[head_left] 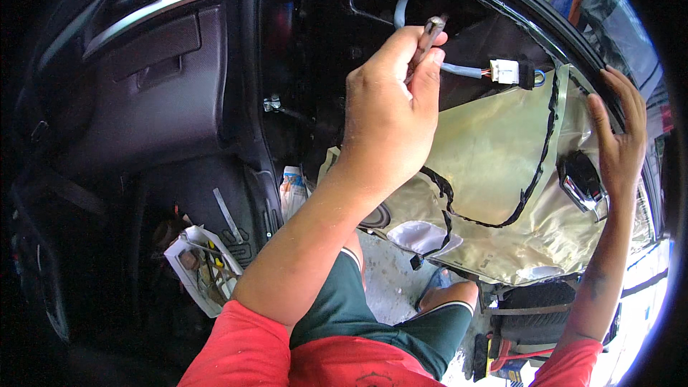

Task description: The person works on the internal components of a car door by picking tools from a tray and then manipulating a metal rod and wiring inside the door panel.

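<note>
- At the bottom of the frame sit red sleeves and dark green shorts with a white-edged hem (373, 315); both forearms rise from there.
- Lower left, on the dark car floor, lies an open white cardboard box (204, 265) of small hand tools.
- Centre frame, the left hand (390, 111) is closed in a fist round a slim metal-shafted tool (432, 31) — its tip pokes out above the knuckles at upper centre.
- Just right of that tip, a pale grey cable ends in a white plastic connector (504, 71).
- Right of frame, the right hand (618, 140) is open, fingers spread flat on the dark door edge, beside a chrome door handle (584, 183).
- Behind — a yellowish plastic sheet (494, 150) covers the stripped door, black wiring (534, 172) looping across it.
</note>
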`<state>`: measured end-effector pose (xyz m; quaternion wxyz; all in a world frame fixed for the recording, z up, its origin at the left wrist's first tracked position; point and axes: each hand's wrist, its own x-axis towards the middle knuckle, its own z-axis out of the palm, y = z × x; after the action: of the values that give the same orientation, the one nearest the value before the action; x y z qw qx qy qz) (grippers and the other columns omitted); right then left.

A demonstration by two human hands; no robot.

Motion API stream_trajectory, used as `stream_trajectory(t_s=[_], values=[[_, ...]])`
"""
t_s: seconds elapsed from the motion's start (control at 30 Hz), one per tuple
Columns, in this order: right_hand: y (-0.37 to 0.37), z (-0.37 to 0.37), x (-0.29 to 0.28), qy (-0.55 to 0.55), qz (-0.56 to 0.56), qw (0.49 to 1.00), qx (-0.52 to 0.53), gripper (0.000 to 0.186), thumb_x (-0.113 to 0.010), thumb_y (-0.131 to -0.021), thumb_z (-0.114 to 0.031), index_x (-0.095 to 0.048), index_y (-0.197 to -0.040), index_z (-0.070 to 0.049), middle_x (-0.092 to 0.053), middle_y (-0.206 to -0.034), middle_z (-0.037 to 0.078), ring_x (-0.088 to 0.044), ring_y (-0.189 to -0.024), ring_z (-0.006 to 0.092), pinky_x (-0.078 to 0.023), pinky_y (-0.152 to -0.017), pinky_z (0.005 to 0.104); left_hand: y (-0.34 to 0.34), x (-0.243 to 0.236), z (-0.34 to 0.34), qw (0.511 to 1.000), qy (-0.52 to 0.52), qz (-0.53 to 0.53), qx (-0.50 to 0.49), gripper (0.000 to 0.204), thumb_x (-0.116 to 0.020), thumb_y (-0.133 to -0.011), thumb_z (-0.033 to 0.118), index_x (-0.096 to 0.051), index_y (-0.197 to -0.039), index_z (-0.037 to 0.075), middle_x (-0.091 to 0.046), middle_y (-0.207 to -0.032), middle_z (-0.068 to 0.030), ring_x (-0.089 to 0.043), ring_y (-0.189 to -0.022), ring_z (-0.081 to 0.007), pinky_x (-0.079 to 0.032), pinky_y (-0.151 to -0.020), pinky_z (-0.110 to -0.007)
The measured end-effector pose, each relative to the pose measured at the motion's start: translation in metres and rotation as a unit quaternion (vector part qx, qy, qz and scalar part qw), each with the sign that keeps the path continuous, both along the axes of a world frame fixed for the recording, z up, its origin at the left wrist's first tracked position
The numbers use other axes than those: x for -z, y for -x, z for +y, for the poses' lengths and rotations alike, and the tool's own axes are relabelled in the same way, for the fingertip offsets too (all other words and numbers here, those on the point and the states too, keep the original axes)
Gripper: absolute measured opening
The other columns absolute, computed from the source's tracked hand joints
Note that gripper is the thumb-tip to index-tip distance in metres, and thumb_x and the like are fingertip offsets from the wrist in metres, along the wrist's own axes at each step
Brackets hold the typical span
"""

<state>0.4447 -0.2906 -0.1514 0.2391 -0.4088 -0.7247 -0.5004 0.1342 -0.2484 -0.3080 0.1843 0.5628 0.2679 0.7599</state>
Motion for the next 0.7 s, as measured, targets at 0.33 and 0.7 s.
stream_trajectory(t_s=[0.33, 0.7], values=[[0.018, 0.007, 0.012, -0.011, 0.040, 0.999, -0.023, 0.048, -0.082, -0.091, -0.024, -0.070, -0.135, -0.009, -0.065, -0.136, 0.014, -0.058, -0.131, 0.0325, -0.043, -0.115, 0.0428, 0.008, -0.009, 0.015, 0.955, -0.005, 0.183, -0.235, 0.020, -0.073, -0.095, 0.008, -0.075, -0.109, -0.006, -0.073, -0.091, -0.0236, -0.073, -0.078, -0.0399, -0.057, -0.072, -0.043], [0.025, 0.004, 0.014, -0.002, 0.065, 0.998, -0.026, 0.050, -0.082, -0.090, -0.027, -0.070, -0.135, -0.009, -0.064, -0.135, 0.014, -0.057, -0.130, 0.0336, -0.041, -0.115, 0.0439, 0.004, -0.004, 0.017, 0.964, -0.027, 0.143, -0.223, 0.019, -0.072, -0.097, 0.008, -0.076, -0.110, -0.006, -0.072, -0.087, -0.0221, -0.072, -0.073, -0.0356, -0.054, -0.065, -0.042]])
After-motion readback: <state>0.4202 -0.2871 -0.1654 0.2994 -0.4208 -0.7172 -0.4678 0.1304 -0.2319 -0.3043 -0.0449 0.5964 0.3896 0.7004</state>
